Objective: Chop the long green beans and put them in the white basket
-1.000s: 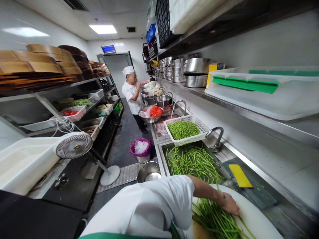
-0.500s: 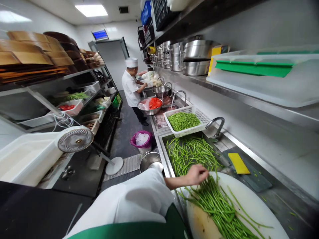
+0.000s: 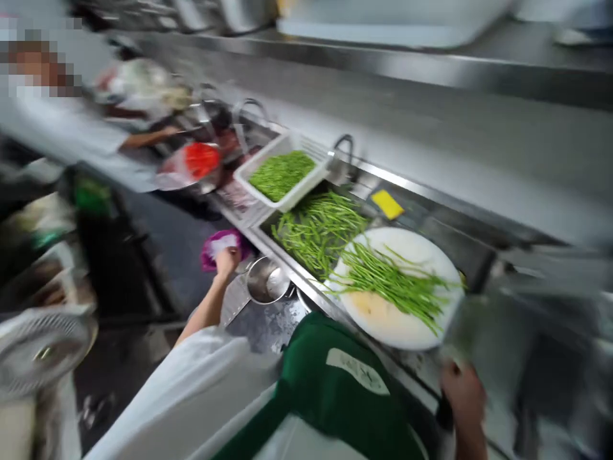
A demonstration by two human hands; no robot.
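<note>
Long green beans (image 3: 393, 281) lie across a round white cutting board (image 3: 383, 322) on the steel counter, and more beans (image 3: 316, 227) fill the sink behind it. My left hand (image 3: 226, 260) is stretched out to the left, off the counter, above a pink-lined bin (image 3: 215, 246) and beside a metal bowl (image 3: 263, 281). Motion blur hides its fingers. My right hand (image 3: 462, 393) is low at the board's right edge, closed on the handle of a cleaver (image 3: 481, 335) whose broad grey blade stands blurred above it.
A white basket (image 3: 249, 185) of chopped green beans sits beyond the sink, near a faucet (image 3: 342, 144) and a yellow scraper (image 3: 387, 204). A co-worker (image 3: 71, 134) stands farther along by a bowl of red food (image 3: 200, 160). A fan (image 3: 43, 345) is at lower left.
My left hand left the beans on the board and swung out left over the bin. My view turned sharply down and right, and my right hand with the cleaver came into view.
</note>
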